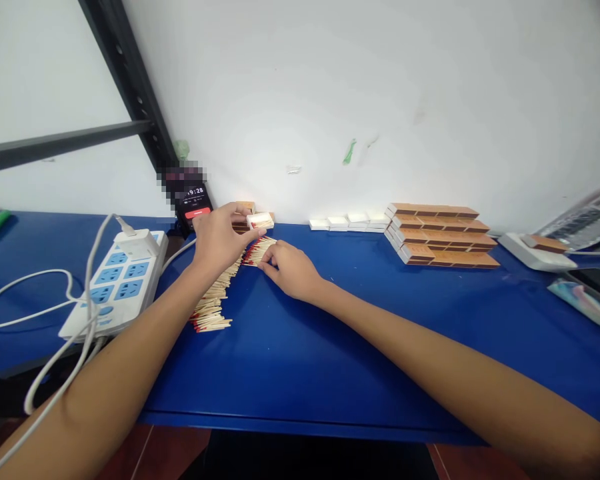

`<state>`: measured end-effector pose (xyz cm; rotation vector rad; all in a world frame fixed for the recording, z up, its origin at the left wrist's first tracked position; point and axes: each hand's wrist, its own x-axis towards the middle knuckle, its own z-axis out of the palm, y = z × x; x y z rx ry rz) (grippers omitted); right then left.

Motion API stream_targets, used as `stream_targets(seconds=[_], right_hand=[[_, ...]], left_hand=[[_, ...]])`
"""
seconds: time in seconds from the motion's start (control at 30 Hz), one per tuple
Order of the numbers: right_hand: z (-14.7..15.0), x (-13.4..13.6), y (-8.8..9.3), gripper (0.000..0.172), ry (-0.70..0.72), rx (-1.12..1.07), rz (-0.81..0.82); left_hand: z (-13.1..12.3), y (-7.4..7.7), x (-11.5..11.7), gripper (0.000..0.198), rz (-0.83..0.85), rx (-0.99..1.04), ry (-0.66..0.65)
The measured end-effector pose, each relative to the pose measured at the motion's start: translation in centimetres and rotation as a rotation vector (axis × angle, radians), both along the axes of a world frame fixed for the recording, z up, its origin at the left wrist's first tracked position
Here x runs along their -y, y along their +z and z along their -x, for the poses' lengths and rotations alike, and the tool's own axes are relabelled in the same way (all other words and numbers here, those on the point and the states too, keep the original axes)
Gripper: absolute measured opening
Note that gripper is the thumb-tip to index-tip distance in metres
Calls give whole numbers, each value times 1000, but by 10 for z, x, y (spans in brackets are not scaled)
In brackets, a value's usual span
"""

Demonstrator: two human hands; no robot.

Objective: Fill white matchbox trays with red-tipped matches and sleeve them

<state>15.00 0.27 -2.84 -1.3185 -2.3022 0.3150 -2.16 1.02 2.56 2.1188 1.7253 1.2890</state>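
Observation:
My left hand (220,237) holds a small open matchbox tray (261,221) between thumb and fingers, just above the blue table. My right hand (291,268) rests on the table beside it, fingers curled and pinching at the far end of a long row of red-tipped matchsticks (220,293). The row runs from under my left hand toward the near left. A few brown matchboxes (245,208) lie behind my left hand by the wall.
A stack of brown matchboxes (440,235) stands at the right, with white inner trays (350,222) lined along the wall. A white power strip (117,280) with cables lies left. A phone (194,203) leans on the wall. Blue table (305,360).

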Motion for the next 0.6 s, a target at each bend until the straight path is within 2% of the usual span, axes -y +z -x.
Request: stream_targets(seconds=[0.13,0.37,0.6], right_hand=[[-17,3,5,15,28,105,38],[-62,11,19,12,123,142,139],[-73,6,34,10,183,155,222]], left_hand=[[1,0,0,31,-21,-2,-2],[0,-2,-1,36,-11,-13,-21],[0,-2,-1,37,9,-30,-29]])
